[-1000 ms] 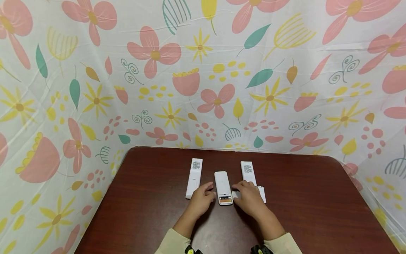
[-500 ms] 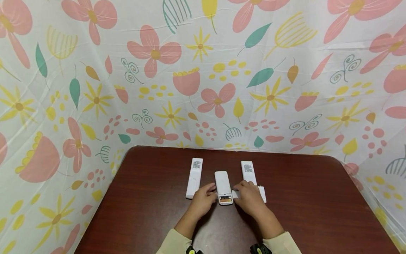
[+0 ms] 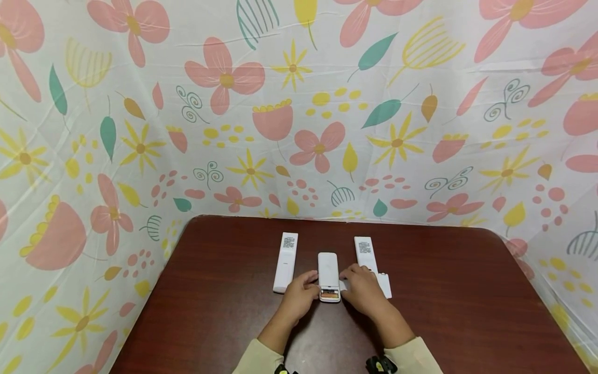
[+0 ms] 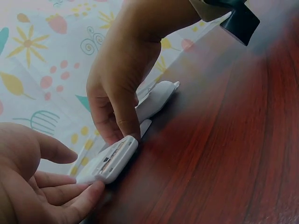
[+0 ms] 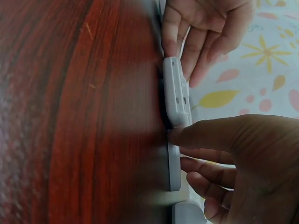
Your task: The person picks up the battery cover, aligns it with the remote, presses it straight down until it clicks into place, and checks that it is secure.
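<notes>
1. A white remote (image 3: pixel 328 270) lies flat on the brown table (image 3: pixel 210 317), between the two hands. Its battery spot is uncovered, at the end near the person, and an orange-brown battery (image 3: pixel 330 294) shows inside.
2. The left hand (image 3: pixel 299 295) is beside this remote. Its fingers bend a little and touch the remote's side. They are spread loosely and do not wrap around it.
3. The right hand (image 3: pixel 362 288) is on the other side. Its thumb touches the remote's near corner, and its other fingers bend softly, with no tight grip.
4. A flat white piece (image 5: pixel 174 168) lies just beside the remote, by the right thumb.
5. A white part (image 3: pixel 384 285) pokes out past the right hand. The hand covers much of this spot, so I can't tell what it belongs to.
6. Another white remote (image 3: pixel 285 262) lies near the left hand, with a printed label at its far end.
7. One more labelled white remote (image 3: pixel 365 252) lies just past the right hand.
8. Behind the table hangs a white cloth (image 3: pixel 308 176) with pink, yellow and green flowers and leaves.
</notes>
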Available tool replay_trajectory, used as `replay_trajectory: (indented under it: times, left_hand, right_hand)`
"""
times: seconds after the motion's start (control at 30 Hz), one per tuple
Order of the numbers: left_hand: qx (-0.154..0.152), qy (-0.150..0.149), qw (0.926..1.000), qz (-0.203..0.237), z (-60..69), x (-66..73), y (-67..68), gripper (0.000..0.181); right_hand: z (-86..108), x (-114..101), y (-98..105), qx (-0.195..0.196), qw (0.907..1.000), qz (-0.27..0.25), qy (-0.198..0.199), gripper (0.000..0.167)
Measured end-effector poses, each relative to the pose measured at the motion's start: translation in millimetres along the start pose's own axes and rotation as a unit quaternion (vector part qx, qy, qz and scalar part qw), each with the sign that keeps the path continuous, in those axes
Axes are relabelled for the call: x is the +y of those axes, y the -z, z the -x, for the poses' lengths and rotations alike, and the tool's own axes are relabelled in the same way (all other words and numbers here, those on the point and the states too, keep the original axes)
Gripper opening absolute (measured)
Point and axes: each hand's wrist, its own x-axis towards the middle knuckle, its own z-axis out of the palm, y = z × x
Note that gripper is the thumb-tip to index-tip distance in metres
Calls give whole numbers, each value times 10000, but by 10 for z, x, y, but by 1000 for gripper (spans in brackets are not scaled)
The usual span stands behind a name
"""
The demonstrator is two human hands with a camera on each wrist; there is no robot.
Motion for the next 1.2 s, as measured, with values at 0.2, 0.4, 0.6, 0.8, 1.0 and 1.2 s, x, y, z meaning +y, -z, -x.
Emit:
replay_trajectory:
  times: [0.2,0.4,0.6,0.8,1.0,1.2]
  left_hand:
    - [262,-92,9996,12,-8,3,-15,51]
    - [445,-143,9989,71,-51,-7,-29,51]
    - [620,-213,9978,125,-91,-19,-51,43]
    - [594,-185,9981,-16,-122,-16,-74,35]
    - [565,-76,9980,-286,-151,-34,-60,35]
    - [534,2,9977,-419,-154,-28,-46,32]
  right_hand:
    - [-12,7,-24,-11,10000,-41,-69,29]
    - [-23,-10,-45,-41,9998,-95,-164,29]
    - [-10,-52,-51,-49,9997,-172,-140,31]
    - [6,-76,-47,-77,9998,-62,-184,31]
    - [-5,-69,-70,20,9998,-112,-164,32]
    - [-14,-68,-84,-64,9995,-146,-257,32]
